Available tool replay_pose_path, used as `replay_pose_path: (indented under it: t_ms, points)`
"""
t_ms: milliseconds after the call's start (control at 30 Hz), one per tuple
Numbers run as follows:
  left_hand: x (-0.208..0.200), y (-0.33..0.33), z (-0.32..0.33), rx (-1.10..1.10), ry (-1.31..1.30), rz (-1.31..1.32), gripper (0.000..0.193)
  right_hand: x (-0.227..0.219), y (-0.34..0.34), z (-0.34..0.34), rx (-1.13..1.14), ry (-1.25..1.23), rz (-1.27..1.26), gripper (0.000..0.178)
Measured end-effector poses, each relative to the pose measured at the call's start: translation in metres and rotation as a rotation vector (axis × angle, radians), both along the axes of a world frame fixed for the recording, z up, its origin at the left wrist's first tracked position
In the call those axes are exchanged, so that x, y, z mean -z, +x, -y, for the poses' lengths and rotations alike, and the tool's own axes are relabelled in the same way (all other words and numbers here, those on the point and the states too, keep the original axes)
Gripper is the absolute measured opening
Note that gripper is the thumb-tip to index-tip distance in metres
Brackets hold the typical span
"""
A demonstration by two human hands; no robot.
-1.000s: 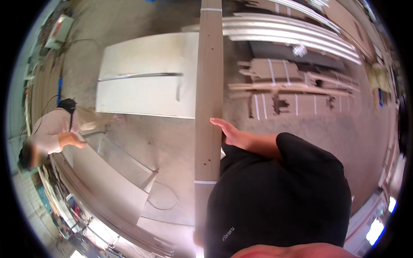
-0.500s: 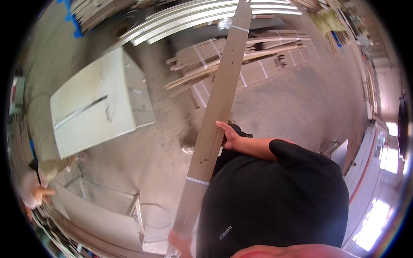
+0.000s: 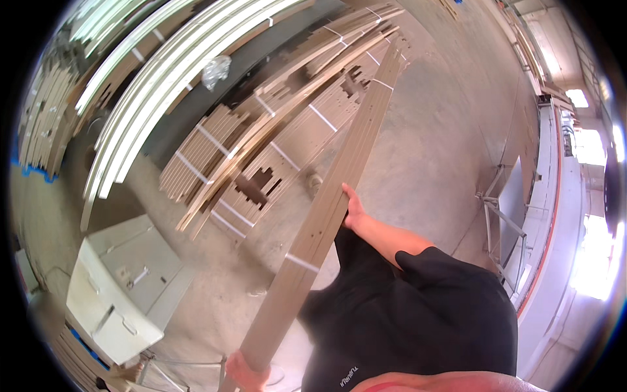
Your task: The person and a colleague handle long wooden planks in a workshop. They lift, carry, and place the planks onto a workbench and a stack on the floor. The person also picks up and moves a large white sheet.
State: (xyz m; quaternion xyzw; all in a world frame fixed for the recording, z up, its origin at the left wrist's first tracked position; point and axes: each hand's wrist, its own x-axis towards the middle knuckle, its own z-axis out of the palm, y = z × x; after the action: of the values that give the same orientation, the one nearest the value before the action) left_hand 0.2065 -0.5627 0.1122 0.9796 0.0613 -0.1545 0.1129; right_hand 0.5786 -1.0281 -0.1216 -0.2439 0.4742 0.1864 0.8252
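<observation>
A long bundle of brownish-grey boards (image 3: 324, 209), bound with white straps, slants from the lower left up toward the far right in front of my body. My right hand (image 3: 353, 208) grips its right edge near the middle, thumb along the edge and the other fingers hidden behind. Toward the near end, my left hand (image 3: 247, 374) is wrapped round the bundle, partly blurred at the lower border.
Strapped board stacks (image 3: 287, 153) lie on the floor ahead, beside long white strips (image 3: 140, 124). A white metal cabinet (image 3: 121, 287) is at the left. To the right, a metal frame with a panel (image 3: 506, 219) stands near the wall.
The view has swung to the right, so the cabinet and stacks now sit farther left and lower. Both hands keep their hold on the bundle, which tilts more to the right.
</observation>
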Motion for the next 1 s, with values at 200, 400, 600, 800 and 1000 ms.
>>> replay_pose_path:
  t_ms: [200, 400, 600, 800, 1000]
  points:
    - [0.094, 0.279, 0.12, 0.2, -0.045, 0.085, 0.098, 0.1, 0.19, 0.178, 0.194, -0.154, 0.128, 0.051]
    - [0.237, 0.435, 0.224, 0.214, -0.052, 0.082, 0.096, 0.208, 0.257, 0.243, 0.169, -0.355, 0.143, 0.053]
    - [0.418, 0.503, 0.262, 0.171, 0.041, -0.057, 0.106, 0.251, 0.152, 0.239, -0.425, -0.182, 0.44, 0.061]
    - [0.558, 0.504, 0.258, 0.124, 0.169, -0.2, 0.108, 0.218, 0.101, 0.224, -0.962, -0.567, 0.158, 0.07]
    - [0.605, 0.454, 0.247, 0.022, 0.197, -0.403, 0.106, 0.26, 0.083, 0.218, -1.041, -0.705, 0.048, 0.064]
